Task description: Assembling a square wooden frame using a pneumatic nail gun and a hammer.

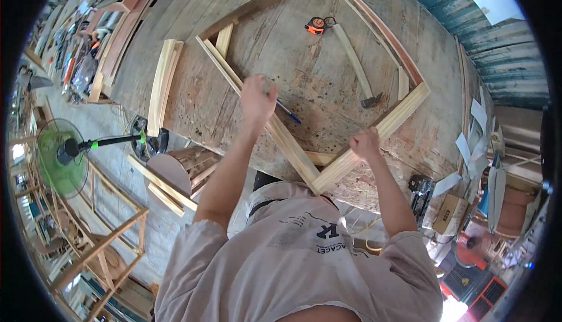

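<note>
A four-sided wooden frame (404, 111) lies on the workbench, one corner toward me. Its near rails are pale wood; the far left rail is darker, and the far right one has a reddish strip. My right hand (366, 143) is closed over the near right rail. Above the left rail is my left hand (257, 102), its fingers bent and somewhat apart, with nothing visible in them. Close by that hand, inside the frame, lies a blue pen (288, 111). A hammer (354, 59) with a wooden handle and an orange-black tape measure (316, 25) also lie inside the frame.
Pale wooden strips (164, 88) lie on the workbench (134, 59) at left. Beyond its left edge stand a green fan (61, 149) and a round stool (170, 173) with wood pieces across it. A corrugated wall (468, 47) borders the far right; a cardboard box (451, 214) sits lower right.
</note>
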The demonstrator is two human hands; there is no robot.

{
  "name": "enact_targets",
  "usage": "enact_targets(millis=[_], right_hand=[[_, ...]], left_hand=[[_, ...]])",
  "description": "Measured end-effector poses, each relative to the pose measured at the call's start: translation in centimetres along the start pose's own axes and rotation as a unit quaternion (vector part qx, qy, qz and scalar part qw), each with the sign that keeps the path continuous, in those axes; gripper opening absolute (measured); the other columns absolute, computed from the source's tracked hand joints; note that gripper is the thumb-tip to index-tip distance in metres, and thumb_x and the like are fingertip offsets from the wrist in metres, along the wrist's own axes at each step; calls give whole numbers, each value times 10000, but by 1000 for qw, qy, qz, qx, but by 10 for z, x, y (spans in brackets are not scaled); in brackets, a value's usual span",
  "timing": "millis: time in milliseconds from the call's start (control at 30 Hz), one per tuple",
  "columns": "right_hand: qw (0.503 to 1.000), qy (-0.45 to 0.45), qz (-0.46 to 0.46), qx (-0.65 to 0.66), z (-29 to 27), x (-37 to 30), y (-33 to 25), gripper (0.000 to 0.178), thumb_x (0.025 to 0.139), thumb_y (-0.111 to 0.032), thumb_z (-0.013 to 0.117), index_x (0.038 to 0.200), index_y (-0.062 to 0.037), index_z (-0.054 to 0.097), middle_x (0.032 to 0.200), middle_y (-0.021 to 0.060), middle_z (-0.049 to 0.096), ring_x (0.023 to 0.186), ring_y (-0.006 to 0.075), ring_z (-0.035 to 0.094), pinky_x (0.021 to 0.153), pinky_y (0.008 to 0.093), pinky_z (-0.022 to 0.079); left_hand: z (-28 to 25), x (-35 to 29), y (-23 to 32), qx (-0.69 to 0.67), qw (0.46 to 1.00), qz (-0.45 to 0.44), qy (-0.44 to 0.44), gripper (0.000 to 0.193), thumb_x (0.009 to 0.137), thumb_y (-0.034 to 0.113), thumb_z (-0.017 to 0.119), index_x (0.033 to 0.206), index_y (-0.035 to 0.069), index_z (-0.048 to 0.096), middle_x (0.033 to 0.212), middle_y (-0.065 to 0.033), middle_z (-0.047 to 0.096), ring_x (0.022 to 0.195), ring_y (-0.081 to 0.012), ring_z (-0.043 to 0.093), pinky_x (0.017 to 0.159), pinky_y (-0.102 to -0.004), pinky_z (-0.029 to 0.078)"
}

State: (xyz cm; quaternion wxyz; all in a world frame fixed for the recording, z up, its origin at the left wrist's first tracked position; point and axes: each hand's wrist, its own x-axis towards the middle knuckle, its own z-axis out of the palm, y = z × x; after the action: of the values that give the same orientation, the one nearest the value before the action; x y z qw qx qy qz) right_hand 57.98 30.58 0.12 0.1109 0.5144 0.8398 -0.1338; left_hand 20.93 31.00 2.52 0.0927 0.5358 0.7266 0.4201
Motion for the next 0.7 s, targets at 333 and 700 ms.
enact_targets(millis=[333,700], right_hand=[[987,131,64,60,4,7,-40,318,844,-254,553,637,-43,671,775,130,670,870,287,610,1027,414,358],[978,197,31,52,15,5,-35,259,742,-212,645,538,-55,616,674,114,618,792,291,580,910,417,402]], left_hand=[[74,32,-26,322,719,192,-585,397,809,128,668,1192,61,592,1245,-140,612,1191,-281,570,951,-426,485],[3,26,-25,-114,925,-64,-356,236,940,222,519,1021,3,554,799,-198,616,754,-324,627,641,-434,460]])
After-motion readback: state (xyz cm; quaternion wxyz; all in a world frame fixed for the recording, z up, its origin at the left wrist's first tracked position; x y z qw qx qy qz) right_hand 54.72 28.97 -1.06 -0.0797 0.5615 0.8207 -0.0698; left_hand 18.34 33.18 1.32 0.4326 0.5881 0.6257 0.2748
